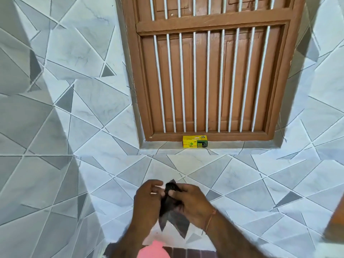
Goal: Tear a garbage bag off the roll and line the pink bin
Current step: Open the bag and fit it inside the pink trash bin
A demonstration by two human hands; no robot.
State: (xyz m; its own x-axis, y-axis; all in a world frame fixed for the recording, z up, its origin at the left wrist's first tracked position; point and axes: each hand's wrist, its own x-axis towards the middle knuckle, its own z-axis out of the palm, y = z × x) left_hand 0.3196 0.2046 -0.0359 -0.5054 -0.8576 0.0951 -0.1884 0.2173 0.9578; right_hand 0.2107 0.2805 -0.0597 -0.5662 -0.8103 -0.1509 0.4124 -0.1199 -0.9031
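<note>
The folded black plastic garbage bag hangs in the air between both hands, directly above the pink plastic bin, of which only a rounded sliver shows at the bottom edge of the view. Judging from how things lie, the bag is already separate from its roll: no roll is visible in either hand, and the only candidate for its package is the small yellow and green cardboard box sitting on the sill well above the bin in the view, below the brown wooden shutter with white metal bars. The right hand pinches the upper part of the bag between thumb and fingers, its wrist wearing a thin thread band; the left hand has its fingertips pressed to the bag's top edge, the fingers loosely curled, apparently working to separate the layers. The bag is not yet opened: it is a narrow strip, its lower end fanning into two pointed flaps above the bin. What remains, by my reading, is to find the mouth, shake the bag out, lower it into the bin and fold the rim over. Room looks generous: the grey and white tiled wall stands behind the bin with nothing projecting near the hands. An orange-brown edge shows far to the right of the bin, too blurred to identify, well apart from the hands.
</note>
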